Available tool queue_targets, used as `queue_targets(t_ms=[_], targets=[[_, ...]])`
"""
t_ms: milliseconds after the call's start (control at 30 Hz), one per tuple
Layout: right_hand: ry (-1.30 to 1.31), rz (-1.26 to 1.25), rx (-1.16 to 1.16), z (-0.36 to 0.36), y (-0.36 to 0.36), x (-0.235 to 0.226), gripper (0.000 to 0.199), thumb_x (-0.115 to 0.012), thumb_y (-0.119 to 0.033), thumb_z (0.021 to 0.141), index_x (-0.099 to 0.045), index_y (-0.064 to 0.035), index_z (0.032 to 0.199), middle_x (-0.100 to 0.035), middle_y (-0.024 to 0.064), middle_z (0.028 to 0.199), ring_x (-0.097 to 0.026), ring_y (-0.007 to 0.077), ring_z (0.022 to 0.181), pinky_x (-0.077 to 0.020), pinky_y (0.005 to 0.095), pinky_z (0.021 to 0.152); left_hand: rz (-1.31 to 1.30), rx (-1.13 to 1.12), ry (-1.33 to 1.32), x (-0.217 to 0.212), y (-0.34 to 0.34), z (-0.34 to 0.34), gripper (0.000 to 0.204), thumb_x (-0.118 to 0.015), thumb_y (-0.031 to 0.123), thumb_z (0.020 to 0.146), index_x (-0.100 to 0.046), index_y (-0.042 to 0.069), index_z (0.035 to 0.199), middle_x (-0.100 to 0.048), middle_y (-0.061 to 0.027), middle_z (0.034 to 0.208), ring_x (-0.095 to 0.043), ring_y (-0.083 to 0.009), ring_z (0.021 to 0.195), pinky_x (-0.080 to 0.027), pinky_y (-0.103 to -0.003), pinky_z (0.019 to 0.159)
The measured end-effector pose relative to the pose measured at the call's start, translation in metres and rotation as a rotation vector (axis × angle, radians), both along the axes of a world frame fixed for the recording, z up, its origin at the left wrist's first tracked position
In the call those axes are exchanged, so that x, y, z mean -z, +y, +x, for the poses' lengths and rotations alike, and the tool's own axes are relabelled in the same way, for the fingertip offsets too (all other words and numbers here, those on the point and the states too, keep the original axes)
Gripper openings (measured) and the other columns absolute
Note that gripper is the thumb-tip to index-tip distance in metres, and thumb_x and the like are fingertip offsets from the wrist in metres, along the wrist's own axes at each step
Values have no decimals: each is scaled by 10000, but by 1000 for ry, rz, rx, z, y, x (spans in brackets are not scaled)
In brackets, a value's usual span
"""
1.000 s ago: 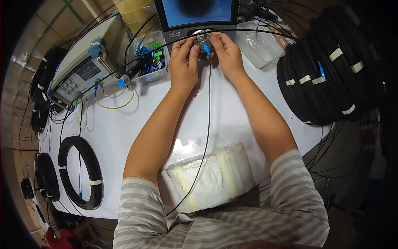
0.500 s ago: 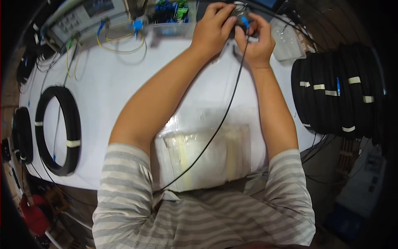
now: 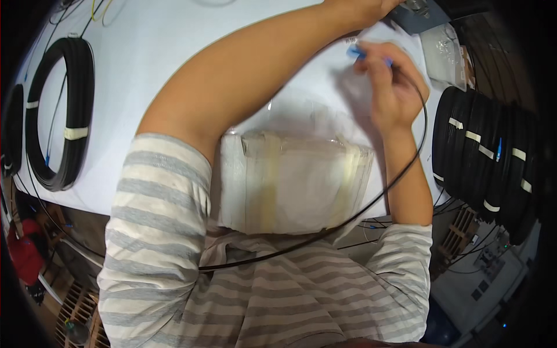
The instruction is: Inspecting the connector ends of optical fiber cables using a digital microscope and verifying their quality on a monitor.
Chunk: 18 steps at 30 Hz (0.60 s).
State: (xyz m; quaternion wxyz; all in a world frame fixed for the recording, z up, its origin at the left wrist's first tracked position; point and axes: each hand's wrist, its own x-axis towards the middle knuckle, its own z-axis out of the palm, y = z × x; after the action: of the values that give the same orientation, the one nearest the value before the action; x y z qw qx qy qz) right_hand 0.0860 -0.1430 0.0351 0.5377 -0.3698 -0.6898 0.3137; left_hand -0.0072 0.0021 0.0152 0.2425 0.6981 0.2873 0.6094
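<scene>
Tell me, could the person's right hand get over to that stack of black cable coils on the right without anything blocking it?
Probably yes. The right hand holds a blue connector with its black cable trailing, and the stacked black coils sit just beside that forearm, with only bare white table between. The held cable might drag along.

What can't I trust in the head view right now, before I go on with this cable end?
- Left hand: cut off by the top edge; its grip is unseen.
- Blue connector: motion-blurred, half hidden by the right hand; its end is unreadable.
- Black cable: its near end runs out of sight under the striped sleeve.
</scene>
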Motion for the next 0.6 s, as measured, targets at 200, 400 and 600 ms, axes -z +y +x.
queue_targets(t_ms=[200,400,600], targets=[[-263,-16,-523,-11,-61,-26,297,-905,-146,703,-782,-61,961,-694,81,912,-675,231,786,-551,323,676,-100,9,82,-8,-8,-8,375,-607,218,1026,-615,68,1369,-574,-172,1319,-632,-378,1137,-505,-429,963],[-386,53,-575,-15,-70,-18,274,-893,-179,693,-757,-56,896,-667,70,896,-676,307,917,-565,369,735,-196,39,101,-17,-16,-11,396,-586,229,1046,-600,65,1406,-560,-161,1362,-614,-347,1191,-490,-406,1008],[-471,126,-536,-17,-77,-14,245,-897,-136,697,-711,-120,855,-624,17,898,-655,261,968,-557,360,746,-184,21,120,-16,-17,-12,402,-584,231,1049,-598,54,1409,-568,-159,1351,-611,-343,1194,-487,-404,1012]])
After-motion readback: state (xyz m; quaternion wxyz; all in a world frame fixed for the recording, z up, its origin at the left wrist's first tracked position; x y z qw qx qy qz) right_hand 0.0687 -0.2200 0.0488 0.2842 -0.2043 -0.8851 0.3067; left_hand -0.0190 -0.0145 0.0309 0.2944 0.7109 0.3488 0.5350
